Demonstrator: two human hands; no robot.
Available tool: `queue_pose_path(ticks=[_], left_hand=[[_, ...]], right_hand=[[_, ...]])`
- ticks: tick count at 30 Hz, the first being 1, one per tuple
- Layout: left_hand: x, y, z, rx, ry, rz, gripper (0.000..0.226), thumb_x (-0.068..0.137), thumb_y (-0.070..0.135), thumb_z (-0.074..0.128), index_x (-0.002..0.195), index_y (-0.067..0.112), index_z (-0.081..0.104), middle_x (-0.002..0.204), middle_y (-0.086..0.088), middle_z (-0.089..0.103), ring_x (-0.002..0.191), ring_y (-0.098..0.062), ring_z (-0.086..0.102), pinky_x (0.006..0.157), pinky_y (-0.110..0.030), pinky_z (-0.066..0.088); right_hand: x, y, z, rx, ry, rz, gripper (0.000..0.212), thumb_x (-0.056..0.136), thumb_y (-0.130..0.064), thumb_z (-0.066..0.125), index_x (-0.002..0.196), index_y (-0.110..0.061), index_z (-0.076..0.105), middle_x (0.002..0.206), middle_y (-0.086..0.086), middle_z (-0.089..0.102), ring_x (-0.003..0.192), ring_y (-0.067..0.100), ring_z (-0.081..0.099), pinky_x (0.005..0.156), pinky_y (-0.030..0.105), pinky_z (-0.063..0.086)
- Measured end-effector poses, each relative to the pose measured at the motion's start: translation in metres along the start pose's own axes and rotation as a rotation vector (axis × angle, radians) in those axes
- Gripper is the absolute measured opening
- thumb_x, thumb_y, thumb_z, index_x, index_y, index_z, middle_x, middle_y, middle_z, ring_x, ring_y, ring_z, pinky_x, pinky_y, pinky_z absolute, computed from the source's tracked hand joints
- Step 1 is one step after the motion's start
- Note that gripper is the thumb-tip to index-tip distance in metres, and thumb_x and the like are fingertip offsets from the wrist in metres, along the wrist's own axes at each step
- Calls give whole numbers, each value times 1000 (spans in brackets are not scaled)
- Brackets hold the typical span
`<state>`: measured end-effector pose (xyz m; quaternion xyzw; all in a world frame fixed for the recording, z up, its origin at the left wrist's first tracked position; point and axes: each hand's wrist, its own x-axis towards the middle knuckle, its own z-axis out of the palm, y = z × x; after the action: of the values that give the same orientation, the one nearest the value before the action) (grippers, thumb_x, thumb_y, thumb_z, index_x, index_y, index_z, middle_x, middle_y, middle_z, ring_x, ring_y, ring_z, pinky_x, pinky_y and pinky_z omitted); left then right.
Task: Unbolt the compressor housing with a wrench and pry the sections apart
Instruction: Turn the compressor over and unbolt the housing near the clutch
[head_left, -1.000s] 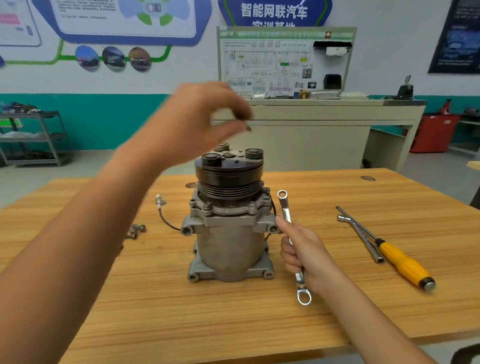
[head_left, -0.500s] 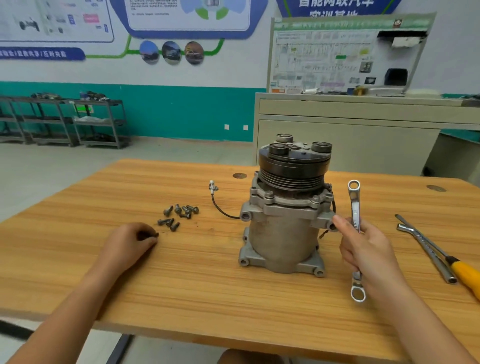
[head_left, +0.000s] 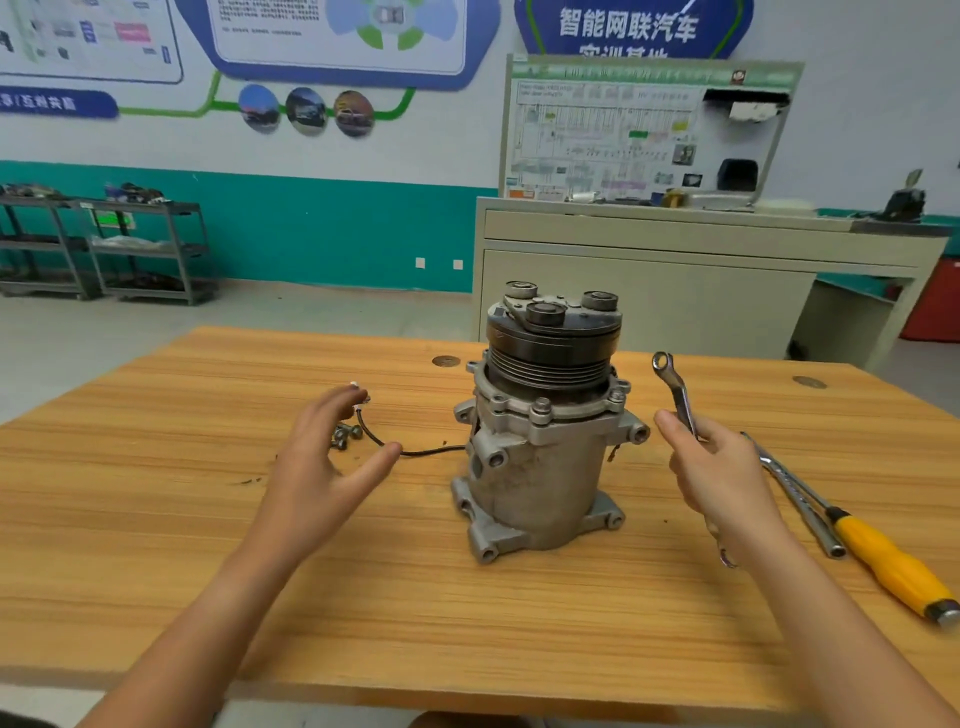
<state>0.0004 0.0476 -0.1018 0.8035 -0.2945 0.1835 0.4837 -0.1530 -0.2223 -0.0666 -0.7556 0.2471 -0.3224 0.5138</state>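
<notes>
Your left hand (head_left: 322, 467) hovers open left of compressor (head_left: 540, 457); your right hand (head_left: 722, 478) grips wrench (head_left: 680, 395) just right of it; bolts (head_left: 347, 435) lie beyond left fingers.

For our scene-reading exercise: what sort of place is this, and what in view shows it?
Probably an automotive training workshop: a compressor stands on a wooden table, the right hand holds a wrench, and a wiring-diagram display board stands on the cabinet behind, beside wall posters picturing cars.
</notes>
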Motion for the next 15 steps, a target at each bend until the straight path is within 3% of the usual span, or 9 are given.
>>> queue_pose_path(ticks=[3,6,8,10,13,15], left_hand=[[-2,41,21,-130,-96,9,102,63,74,63,146,31,23,143,18,29,128,3,31,101,-24,30],[0,62,50,-158,-213,-4,114,58,74,62,149,35,5,155,17,11,139,-1,15,110,-30,22],[0,64,67,-171,-239,-31,111,65,63,67,149,33,3,157,16,6,142,-3,10,113,-30,17],[-5,61,79,-215,-196,-53,102,72,52,69,149,30,7,156,15,11,140,-1,12,112,-24,16],[-14,58,90,-282,-129,-52,85,75,46,66,140,40,11,141,29,22,126,19,18,103,-6,18],[-17,57,94,-294,-115,-58,78,77,43,64,136,43,12,133,35,23,122,22,21,103,-10,23]], right_hand=[[-8,-8,-12,-37,-31,-60,22,96,-29,42,97,-31,63,48,-5,37,39,3,33,42,23,27],[-23,-18,-24,-366,-28,-346,33,94,-29,42,123,-42,48,50,-9,51,47,4,45,48,28,36],[-30,-24,-33,-667,-17,-469,42,92,-33,42,132,-45,39,61,-5,61,54,10,51,53,34,42],[-30,-31,-41,-913,4,-489,44,92,-39,37,135,-48,33,62,-5,57,60,17,53,55,33,41],[-29,-40,-42,-1032,-53,-489,44,94,-42,33,137,-48,28,66,-10,54,68,17,57,57,30,40],[-25,-44,-38,-1082,-67,-492,43,96,-42,29,138,-46,27,75,-9,59,77,19,60,58,29,38]])
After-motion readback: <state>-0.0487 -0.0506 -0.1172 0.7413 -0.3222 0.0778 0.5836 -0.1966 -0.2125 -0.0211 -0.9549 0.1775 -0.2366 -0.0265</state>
